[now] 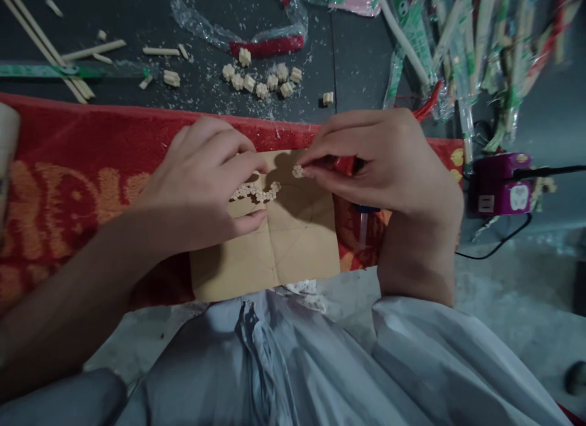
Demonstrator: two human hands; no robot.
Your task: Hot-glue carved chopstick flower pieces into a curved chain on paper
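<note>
A sheet of tan card (pixel 238 267) with a centre crease and faint drawn lines lies on a red patterned towel. On it runs a curved chain of small pale flower-shaped pieces (pixel 260 193), partly hidden by my left hand (pixel 206 176). That hand rests over the chain, its thumb and fingers apart, one on each side. My right hand (pixel 366 157) pinches a single pale flower-shaped piece (pixel 298 170) between thumb and fingertips, just above the card and right of the chain's end. A blue-capped item (pixel 367 209) shows partly under my right hand.
More flower-shaped clusters (pixel 262 90) lie on the dark table beyond the towel (pixel 68 127), among crumbs. Chopsticks (pixel 46 44) and cut stick pieces (pixel 94 50) are at the left. Wrapped chopsticks (pixel 476 41) pile up at the right, near a purple power block (pixel 502 183) with cords.
</note>
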